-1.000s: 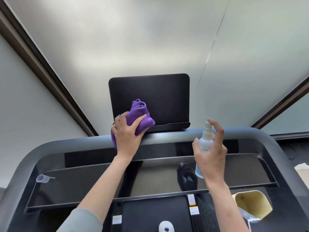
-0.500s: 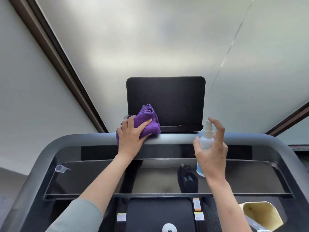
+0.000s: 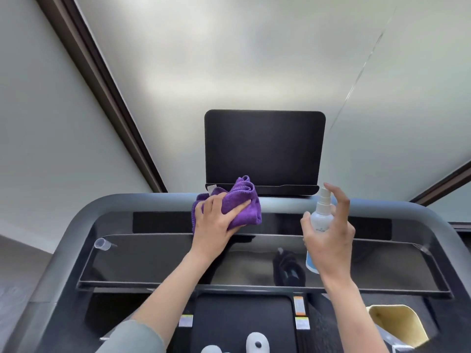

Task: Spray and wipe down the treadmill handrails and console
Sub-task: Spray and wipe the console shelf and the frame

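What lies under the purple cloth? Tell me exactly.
The purple cloth lies on the grey top rail of the console, pressed down by the left hand. Its upper fold overlaps the screen's ledge. The rail surface beneath is covered, so its state cannot be seen.

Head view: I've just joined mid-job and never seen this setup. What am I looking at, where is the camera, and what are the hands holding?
There is one picture, taken by a camera on the person's head, looking forward and down over their arms. No robot here: both hands are bare.

The dark curved frame is a treadmill's front. The grey bar runs across the top, a black screen stands behind it, and the glossy console lies below.

The left hand presses a purple cloth onto the bar. The right hand grips a small spray bottle upright, forefinger raised beside the nozzle.

A small clear cap lies at the console's left end.
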A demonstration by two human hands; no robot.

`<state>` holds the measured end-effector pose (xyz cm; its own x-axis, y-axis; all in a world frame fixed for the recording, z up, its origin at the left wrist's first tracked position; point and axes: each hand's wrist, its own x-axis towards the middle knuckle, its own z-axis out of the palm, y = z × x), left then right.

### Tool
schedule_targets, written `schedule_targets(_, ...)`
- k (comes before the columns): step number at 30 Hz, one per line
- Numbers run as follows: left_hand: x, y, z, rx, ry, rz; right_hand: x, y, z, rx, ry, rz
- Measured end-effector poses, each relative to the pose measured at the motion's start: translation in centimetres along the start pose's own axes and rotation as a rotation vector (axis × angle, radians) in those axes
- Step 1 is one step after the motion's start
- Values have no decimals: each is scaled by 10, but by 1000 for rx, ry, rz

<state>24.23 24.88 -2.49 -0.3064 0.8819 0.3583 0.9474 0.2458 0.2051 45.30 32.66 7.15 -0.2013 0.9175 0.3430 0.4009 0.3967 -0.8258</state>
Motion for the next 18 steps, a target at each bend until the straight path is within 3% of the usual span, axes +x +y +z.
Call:
schedule_targets(4, -32, -45, -23, 62, 21, -151, -5, -6, 8, 19, -13, 4)
schedule_targets(10, -58, -89, -40, 55, 107, -577, -18, -19, 21, 30, -74, -26)
schedule_targets(18, -73, -83, -45, 88, 63, -567, -31, -33, 39, 19, -122, -53)
